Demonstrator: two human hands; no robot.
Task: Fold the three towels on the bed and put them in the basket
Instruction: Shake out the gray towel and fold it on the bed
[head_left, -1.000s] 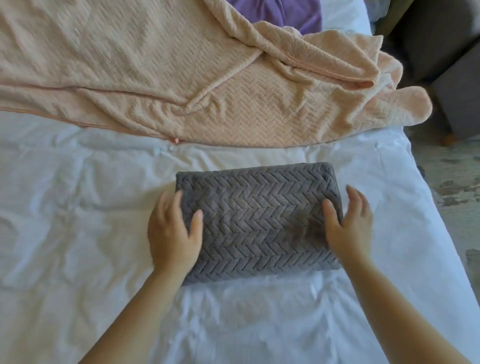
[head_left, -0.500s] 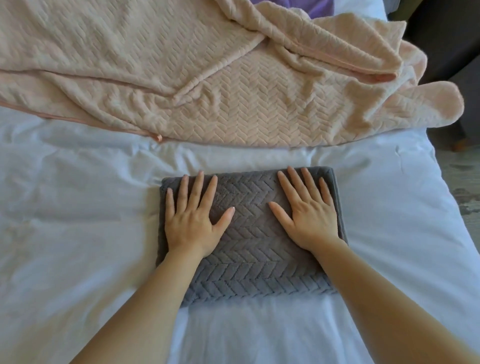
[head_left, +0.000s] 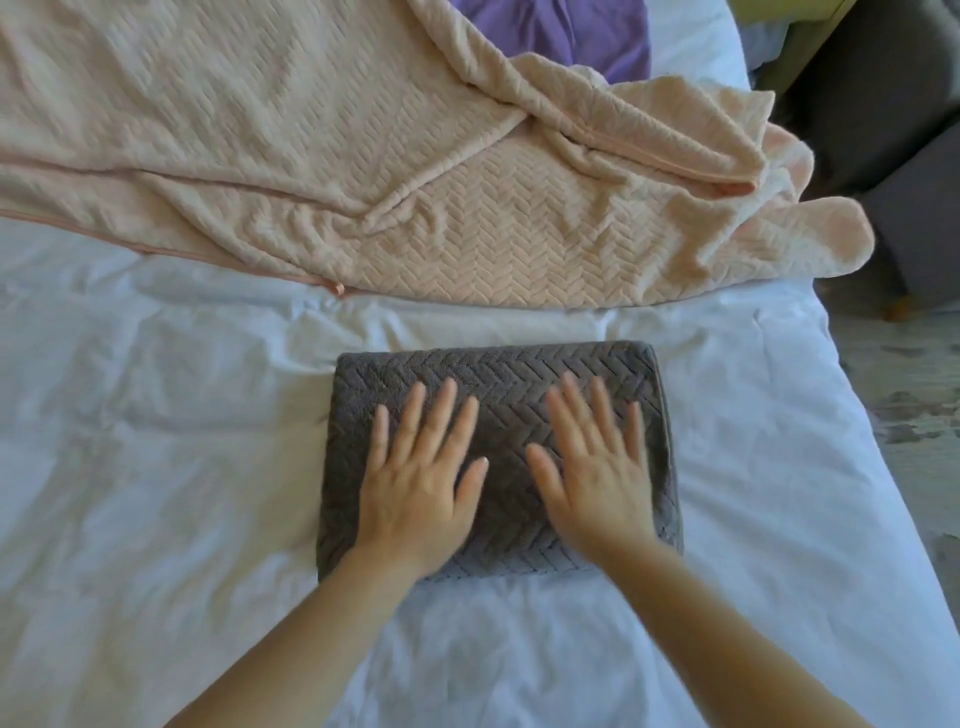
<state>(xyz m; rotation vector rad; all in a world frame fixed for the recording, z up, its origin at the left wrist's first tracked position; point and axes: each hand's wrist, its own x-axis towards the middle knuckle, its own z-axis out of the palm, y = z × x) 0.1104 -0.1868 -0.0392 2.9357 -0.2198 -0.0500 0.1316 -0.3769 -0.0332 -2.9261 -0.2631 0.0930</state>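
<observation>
A grey towel (head_left: 498, 379) with a herringbone weave lies folded into a thick rectangle in the middle of the white bed (head_left: 156, 467). My left hand (head_left: 421, 478) rests flat on its left half, fingers spread. My right hand (head_left: 597, 478) lies flat on its right half, slightly blurred. Neither hand grips anything. Behind the grey towel a large peach towel (head_left: 363, 156) sprawls unfolded and rumpled across the bed. A purple towel (head_left: 561, 31) peeks out behind it at the top. No basket is in view.
The bed's right edge runs down the right side, with a patterned floor (head_left: 914, 415) beyond it. Dark grey furniture (head_left: 883, 130) stands at the upper right, past the bed's corner.
Both hands went from cupping the grey towel's sides to lying flat on top of it, then slid a little toward me and closer together. The towel has stayed in place.
</observation>
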